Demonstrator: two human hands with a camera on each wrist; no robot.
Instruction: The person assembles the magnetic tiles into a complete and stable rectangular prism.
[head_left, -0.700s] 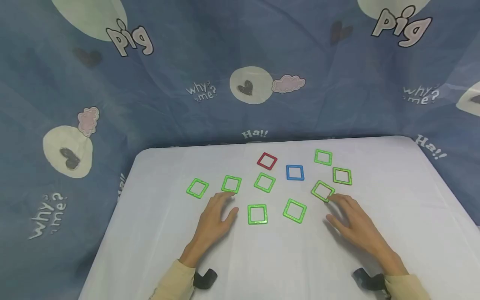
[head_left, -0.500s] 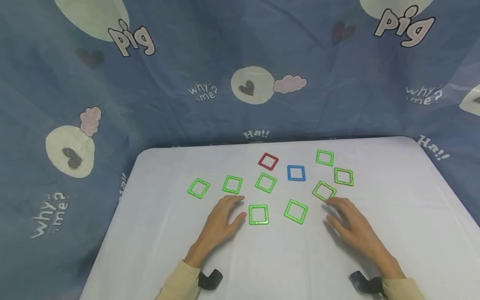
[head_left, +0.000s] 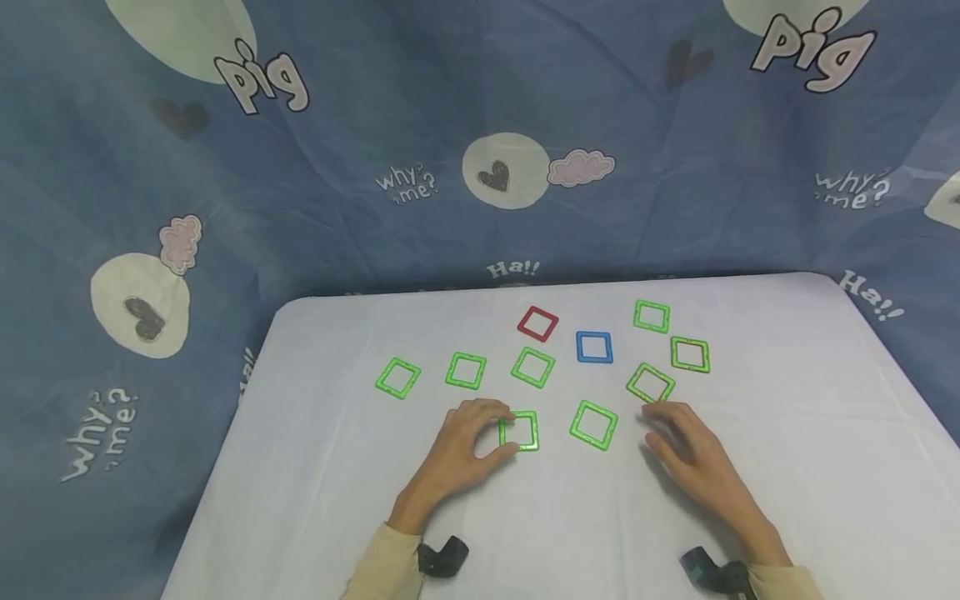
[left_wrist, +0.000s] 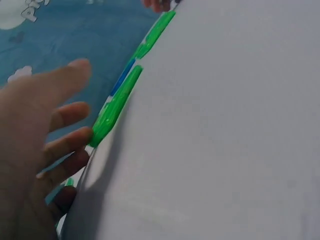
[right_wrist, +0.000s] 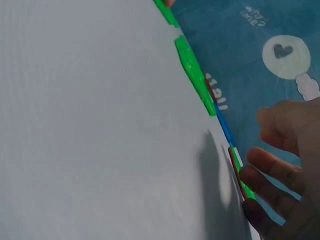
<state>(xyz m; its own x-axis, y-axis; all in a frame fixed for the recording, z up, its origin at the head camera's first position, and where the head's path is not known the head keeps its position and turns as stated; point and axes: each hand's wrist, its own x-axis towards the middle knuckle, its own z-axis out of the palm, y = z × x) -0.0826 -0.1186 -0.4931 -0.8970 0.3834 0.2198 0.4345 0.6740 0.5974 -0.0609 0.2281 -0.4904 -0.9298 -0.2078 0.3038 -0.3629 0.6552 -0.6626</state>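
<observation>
My left hand [head_left: 463, 450] hovers at the left side of a green square magnetic tile [head_left: 535, 432], thumb and fingertips apart and overlapping it in the head view. In the left wrist view the fingers reach toward the near end of that green tile [left_wrist: 116, 107], with nothing between thumb and fingers. The right hand [head_left: 693, 458], fingers relaxed and slightly bent, stands just in front of another green tile [head_left: 651, 383] whose near corner meets its fingertips in the head view. Between the two hands lies a tilted green tile [head_left: 594, 426].
Farther back on the white table [head_left: 322, 500] lie a red tile [head_left: 525, 314], a blue tile [head_left: 595, 360] and several more green tiles, among them one at the far left [head_left: 398, 378]. A blue printed curtain [head_left: 337, 225] hangs behind the table's far edge.
My left hand has moved right and slightly toward me, from the back left green tile to the front one. The right hand has shifted a little left and nearer. The tiles lie as before.
</observation>
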